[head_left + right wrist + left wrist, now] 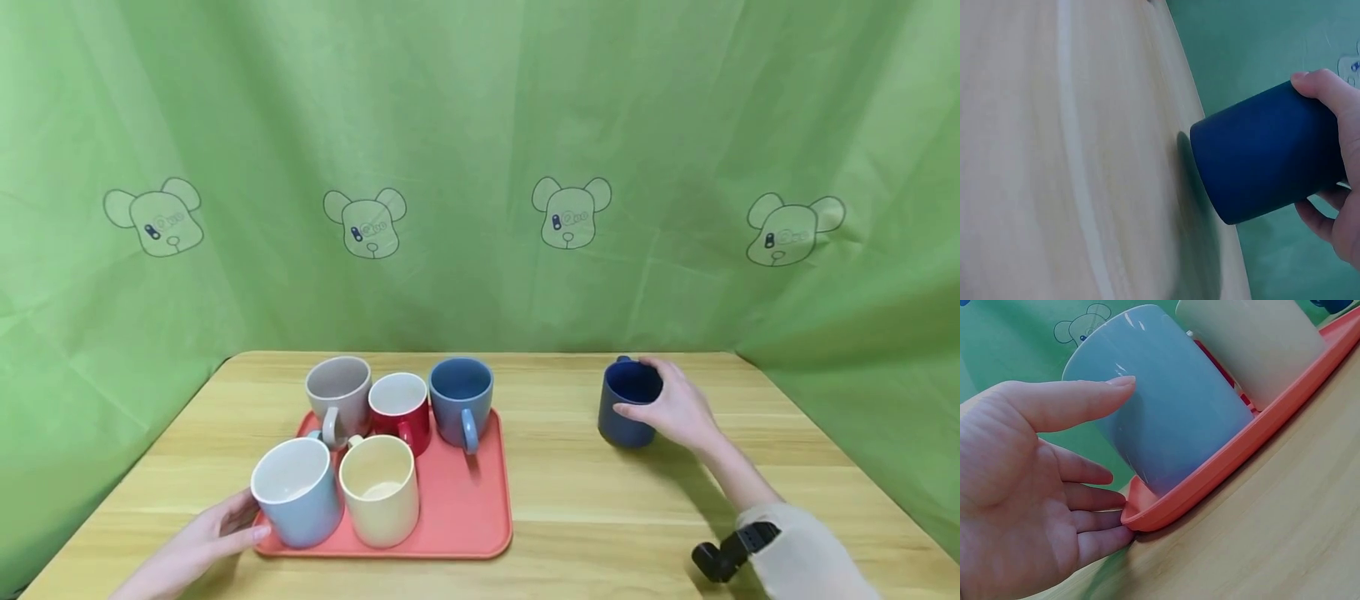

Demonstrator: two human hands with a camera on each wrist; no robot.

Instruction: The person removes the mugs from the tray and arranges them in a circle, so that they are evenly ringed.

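Navy mug (624, 421), well right of the coral tray (468, 517), clamped between thumb and fingers of the right hand (675, 410). Left hand (213, 535) unclenched, fingertips at the tray's near left corner, thumb by the light-blue mug (309, 510).

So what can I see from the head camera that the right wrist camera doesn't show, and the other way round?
Only the head view shows the left hand and the coral tray carrying the light blue mug, cream mug, gray mug, red mug and blue mug.

Only the right wrist view gives a close, sideways look at the dark blue mug.

Both show the right hand gripping that mug, the wooden table and the green curtain.
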